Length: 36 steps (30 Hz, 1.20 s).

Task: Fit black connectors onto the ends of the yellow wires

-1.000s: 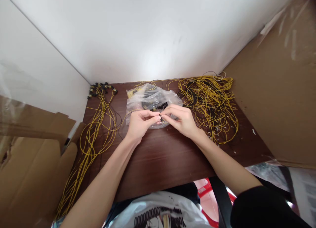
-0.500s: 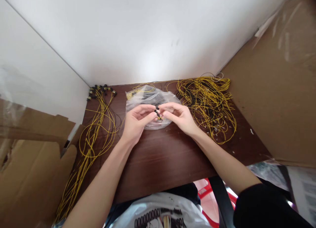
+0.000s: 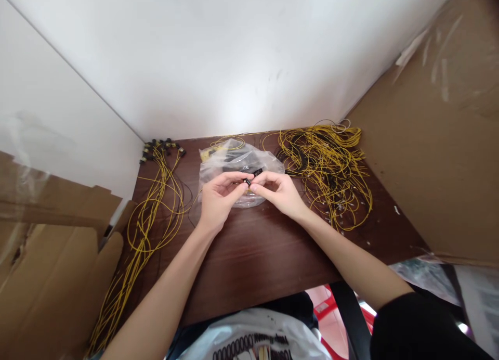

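My left hand [image 3: 220, 196] and my right hand [image 3: 278, 192] meet over the middle of the dark wood table [image 3: 249, 256]. Between their fingertips is a small black connector [image 3: 247, 181], pinched from both sides. Its far parts are hidden by my fingers, and it is too small to make out in detail. Just behind my hands lies a clear plastic bag [image 3: 230, 165] with black and yellow parts inside. Another black piece [image 3: 258, 172] shows just above my right fingers.
Yellow wires with black connector ends [image 3: 156, 193] run down the table's left side. A tangled heap of yellow and black wires [image 3: 327, 172] lies at the right. Cardboard [image 3: 436, 141] stands on both sides, a white wall [image 3: 241, 58] behind. A printed plastic bag [image 3: 249, 339] sits below the table edge.
My fingertips have drawn closer together around the connector, which has turned between them. A black piece now shows above my right fingers. The view has shifted slightly.
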Each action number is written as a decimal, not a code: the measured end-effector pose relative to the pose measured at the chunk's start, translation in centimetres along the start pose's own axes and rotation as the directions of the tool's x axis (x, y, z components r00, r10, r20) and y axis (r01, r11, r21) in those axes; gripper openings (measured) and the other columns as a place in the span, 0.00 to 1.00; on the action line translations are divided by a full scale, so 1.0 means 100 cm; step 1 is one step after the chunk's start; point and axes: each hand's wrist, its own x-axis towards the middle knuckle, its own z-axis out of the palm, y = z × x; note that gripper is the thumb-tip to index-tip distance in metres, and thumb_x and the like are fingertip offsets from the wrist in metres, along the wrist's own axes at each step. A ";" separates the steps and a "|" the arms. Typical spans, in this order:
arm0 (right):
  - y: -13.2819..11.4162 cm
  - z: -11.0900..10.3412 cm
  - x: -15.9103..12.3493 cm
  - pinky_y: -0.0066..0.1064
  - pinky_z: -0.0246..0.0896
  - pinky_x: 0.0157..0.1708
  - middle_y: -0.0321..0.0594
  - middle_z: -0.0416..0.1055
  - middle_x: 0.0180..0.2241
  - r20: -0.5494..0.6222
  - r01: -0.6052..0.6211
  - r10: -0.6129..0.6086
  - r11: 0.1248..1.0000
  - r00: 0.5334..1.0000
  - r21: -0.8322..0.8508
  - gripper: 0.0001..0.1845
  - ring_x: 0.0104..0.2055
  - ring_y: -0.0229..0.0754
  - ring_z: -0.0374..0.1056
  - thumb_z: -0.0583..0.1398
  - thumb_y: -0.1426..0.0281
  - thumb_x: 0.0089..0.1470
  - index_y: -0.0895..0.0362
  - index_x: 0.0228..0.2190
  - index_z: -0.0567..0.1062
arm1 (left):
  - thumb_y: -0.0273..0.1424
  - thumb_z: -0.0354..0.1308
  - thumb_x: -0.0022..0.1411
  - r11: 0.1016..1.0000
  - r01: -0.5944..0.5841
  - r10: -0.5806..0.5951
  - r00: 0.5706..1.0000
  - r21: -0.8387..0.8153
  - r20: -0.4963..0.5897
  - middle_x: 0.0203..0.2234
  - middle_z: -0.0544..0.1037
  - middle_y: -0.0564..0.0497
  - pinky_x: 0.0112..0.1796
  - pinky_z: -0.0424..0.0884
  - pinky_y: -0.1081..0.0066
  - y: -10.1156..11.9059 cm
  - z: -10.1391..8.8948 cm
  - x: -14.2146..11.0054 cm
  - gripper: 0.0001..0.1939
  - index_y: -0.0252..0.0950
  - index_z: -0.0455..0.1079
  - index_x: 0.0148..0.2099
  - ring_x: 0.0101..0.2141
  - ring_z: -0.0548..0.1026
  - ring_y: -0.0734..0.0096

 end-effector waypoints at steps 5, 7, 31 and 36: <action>0.000 -0.001 -0.001 0.29 0.61 0.33 0.36 0.73 0.26 0.004 0.022 -0.022 0.999 1.000 -0.050 0.09 0.28 0.35 0.65 0.62 0.65 0.49 0.59 0.26 0.75 | 0.26 0.64 0.49 1.000 -0.027 0.027 0.999 0.009 0.024 0.33 0.79 0.49 0.38 0.74 0.70 0.003 0.000 -0.001 0.11 0.35 0.74 0.39 0.36 0.76 0.70; -0.002 -0.002 -0.001 0.29 0.61 0.32 0.37 0.72 0.26 0.010 0.024 -0.023 0.998 1.000 -0.060 0.09 0.28 0.35 0.65 0.62 0.65 0.49 0.59 0.26 0.74 | 0.25 0.63 0.49 0.999 -0.025 0.024 0.999 0.028 0.021 0.32 0.78 0.50 0.37 0.74 0.71 0.003 -0.001 -0.001 0.12 0.35 0.74 0.39 0.35 0.76 0.70; -0.012 -0.005 -0.001 0.26 0.58 0.23 0.33 0.67 0.19 0.105 -0.148 0.143 0.988 0.984 0.040 0.12 0.21 0.32 0.61 0.62 0.64 0.48 0.60 0.24 0.72 | 0.26 0.67 0.45 0.987 0.050 -0.071 0.988 -0.151 -0.138 0.32 0.79 0.49 0.33 0.73 0.73 0.001 0.006 -0.001 0.12 0.33 0.73 0.35 0.29 0.75 0.74; -0.018 -0.004 -0.002 0.29 0.62 0.32 0.36 0.70 0.24 0.162 -0.070 0.069 0.998 0.984 -0.001 0.11 0.28 0.34 0.65 0.60 0.65 0.51 0.60 0.25 0.72 | 0.24 0.66 0.47 0.983 -0.017 -0.006 0.992 -0.185 -0.126 0.32 0.78 0.50 0.34 0.72 0.75 0.005 0.003 0.000 0.11 0.33 0.74 0.36 0.31 0.75 0.75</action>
